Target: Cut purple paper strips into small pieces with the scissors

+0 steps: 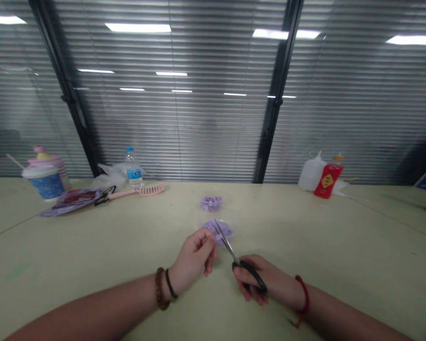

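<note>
My right hand [253, 277] is wrapped around the black handles of a pair of scissors [229, 248]. Its metal blades are slightly parted and point up and to the left. Just left of them, my left hand [198, 249] is closed in a pinch. A pale purple bit shows at its fingertips, but I cannot tell whether it is held or belongs to the purple pile [226, 228] directly behind. That pile seems to lie in clear plastic and is partly covered by my fingers and the blades. Farther back lies a smaller purple bundle [211, 203], also in clear plastic.
Along the back left of the table [128, 246] are a blue cup [45, 182], a purple packet [73, 201], a pink hairbrush [142, 191] and a water bottle [133, 170]. A white squeeze bottle [310, 174] and a red bottle [328, 181] stand at the back right.
</note>
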A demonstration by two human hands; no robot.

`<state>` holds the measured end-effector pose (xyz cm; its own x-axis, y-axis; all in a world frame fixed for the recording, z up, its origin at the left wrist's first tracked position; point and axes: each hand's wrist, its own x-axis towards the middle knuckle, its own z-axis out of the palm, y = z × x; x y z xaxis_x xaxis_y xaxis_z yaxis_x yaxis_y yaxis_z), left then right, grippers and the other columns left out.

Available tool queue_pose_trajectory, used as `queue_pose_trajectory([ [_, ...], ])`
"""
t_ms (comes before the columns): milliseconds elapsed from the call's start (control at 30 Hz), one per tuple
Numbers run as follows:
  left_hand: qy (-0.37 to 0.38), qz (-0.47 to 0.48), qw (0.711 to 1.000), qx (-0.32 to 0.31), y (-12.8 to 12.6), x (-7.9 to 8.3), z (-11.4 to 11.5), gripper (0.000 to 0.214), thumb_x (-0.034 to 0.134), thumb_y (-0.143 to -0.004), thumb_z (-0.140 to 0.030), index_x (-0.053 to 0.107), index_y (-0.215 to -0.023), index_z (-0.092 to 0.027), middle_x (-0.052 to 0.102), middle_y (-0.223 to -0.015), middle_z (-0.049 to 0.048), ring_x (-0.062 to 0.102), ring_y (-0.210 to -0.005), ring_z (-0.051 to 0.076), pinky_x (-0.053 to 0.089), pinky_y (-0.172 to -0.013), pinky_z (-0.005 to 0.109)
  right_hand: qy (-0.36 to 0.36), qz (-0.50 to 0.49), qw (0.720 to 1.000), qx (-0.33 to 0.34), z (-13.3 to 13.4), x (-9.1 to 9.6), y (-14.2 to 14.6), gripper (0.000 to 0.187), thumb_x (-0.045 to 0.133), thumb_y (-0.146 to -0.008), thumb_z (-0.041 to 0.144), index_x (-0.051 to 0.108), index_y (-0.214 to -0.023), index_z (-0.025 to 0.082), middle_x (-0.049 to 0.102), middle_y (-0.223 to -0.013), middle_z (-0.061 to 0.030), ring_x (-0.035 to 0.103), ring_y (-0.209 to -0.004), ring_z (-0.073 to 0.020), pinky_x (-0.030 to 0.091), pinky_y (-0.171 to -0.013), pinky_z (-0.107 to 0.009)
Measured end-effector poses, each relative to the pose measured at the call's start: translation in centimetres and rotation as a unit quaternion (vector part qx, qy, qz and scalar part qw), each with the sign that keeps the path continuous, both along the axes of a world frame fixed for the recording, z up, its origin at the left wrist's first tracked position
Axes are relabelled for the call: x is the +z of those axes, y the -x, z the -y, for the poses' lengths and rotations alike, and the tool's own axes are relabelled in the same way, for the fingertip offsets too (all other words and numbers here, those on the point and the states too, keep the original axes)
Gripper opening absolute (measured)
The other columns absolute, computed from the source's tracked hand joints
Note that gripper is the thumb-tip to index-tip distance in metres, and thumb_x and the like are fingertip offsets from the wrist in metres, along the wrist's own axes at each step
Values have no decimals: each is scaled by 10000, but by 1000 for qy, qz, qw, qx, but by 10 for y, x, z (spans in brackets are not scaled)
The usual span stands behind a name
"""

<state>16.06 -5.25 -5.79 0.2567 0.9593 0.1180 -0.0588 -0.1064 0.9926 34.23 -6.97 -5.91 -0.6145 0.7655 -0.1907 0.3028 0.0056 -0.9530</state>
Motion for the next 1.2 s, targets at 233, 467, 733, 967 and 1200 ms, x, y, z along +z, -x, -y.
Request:
queue_pose_trajectory([
  [233,3,-9,1000,1,-1,0,-1,317,504,-745,-462,416,-677,-165,452,-459,-72,357,-276,33,283,-274,135,12,2,1000,-6,-2,-3,-1,486,534,-697,587,491,-597,113,509,-493,4,387,-314,-28,269,-286,-121],
  [467,3,-19,1000,3,0,4,0,299,488,-753,-440,419,-666,-162,457,-466,-67,362,-275,33,277,-272,134,21,7,999,-28,-1,-1,1,491,516,-703,596,483,-599,118,502,-484,10,383,-310,-27,256,-278,-120],
  [733,-9,-43,999,27,2,-2,-5,289,478,-769,-426,426,-670,-160,448,-455,-73,350,-269,32,275,-262,128,1,6,995,-96,-3,1,3,495,512,-680,623,434,-591,142,466,-431,36,293,-258,-14,184,-247,-132],
  [967,-9,-31,998,57,3,-1,-5,292,482,-771,-425,421,-659,-163,430,-434,-80,340,-263,36,274,-251,129,19,-3,997,-77,-1,1,1,539,488,-682,656,466,-577,127,481,-439,12,330,-270,-23,209,-253,-133],
  [1200,4,-24,999,38,-2,1,0,285,495,-760,-429,430,-696,-158,460,-471,-77,329,-261,23,257,-244,117,-19,-6,1000,-9,1,-2,1,572,480,-691,661,507,-571,102,493,-477,-4,367,-308,-20,247,-278,-120],
])
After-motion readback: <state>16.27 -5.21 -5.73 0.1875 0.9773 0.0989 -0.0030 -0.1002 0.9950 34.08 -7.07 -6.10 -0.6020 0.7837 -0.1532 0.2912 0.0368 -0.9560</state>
